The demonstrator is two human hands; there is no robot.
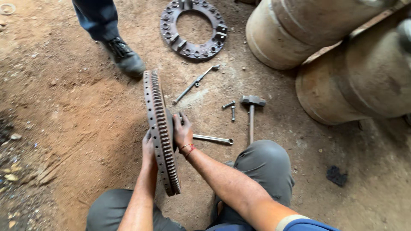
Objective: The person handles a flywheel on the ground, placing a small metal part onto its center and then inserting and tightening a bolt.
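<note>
A large toothed steel flywheel (160, 128) stands on edge at centre, a ring-shaped clutch plate (193, 29) at one o'clock, a steel sledgehammer (251, 112) at three, between them a long wrench (195, 83).

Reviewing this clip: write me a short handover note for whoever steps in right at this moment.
Left hand: flat against the near face of the toothed flywheel.
Right hand: pressed on its far face.
Flywheel stands on edge on the dirt floor, held between both hands.
On the ground beyond: hammer, spanner, long wrench, two bolts, ring-shaped clutch cover.
Another person's boot nearby.
Done/left: wheel upright, not laid down.
</note>
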